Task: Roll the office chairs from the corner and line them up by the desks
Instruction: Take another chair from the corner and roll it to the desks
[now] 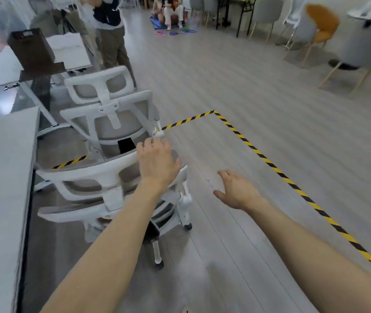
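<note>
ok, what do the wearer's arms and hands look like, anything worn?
The left arm and right arm are bare down to the frame edge, no sleeves. The left hand and right hand are ungloved; no watch, band or ring visible, though the picture is slightly blurred.

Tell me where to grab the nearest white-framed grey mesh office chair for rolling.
Grip the chair by the top bar of its headrest, coming from behind: its back faces you, and that bar is its highest, widest edge. Your left hand curls over it.
</note>
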`<state>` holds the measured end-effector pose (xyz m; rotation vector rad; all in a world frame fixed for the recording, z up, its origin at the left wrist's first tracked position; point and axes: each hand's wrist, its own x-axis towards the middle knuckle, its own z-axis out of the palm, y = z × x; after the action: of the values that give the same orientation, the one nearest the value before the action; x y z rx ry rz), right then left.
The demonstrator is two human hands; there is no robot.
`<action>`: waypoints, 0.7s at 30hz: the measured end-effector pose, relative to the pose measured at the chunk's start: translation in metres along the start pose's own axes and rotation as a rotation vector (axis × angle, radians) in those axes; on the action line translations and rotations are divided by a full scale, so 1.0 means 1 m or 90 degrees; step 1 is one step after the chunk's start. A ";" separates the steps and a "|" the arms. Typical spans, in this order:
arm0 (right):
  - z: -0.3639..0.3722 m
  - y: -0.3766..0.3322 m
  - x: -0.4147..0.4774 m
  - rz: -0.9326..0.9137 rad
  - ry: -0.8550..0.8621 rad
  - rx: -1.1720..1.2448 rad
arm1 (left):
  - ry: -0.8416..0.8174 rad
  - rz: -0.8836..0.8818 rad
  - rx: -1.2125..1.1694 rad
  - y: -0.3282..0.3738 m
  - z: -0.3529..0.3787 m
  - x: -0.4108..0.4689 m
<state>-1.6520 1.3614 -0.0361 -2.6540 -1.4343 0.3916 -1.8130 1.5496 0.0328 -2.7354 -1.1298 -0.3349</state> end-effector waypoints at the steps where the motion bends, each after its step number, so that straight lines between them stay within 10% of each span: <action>1: 0.000 0.032 -0.019 0.041 -0.009 0.012 | -0.048 0.031 0.006 0.030 -0.005 0.006; 10: 0.010 0.361 -0.321 0.457 0.006 0.068 | -0.291 0.554 0.017 0.419 0.000 -0.076; 21: 0.016 0.576 -0.673 0.846 0.065 0.163 | -0.241 0.982 0.004 0.858 -0.070 -0.270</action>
<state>-1.5431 0.4825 -0.0524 -2.8865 0.5568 0.4336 -1.3997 0.7497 -0.0277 -2.7694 1.0666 0.4047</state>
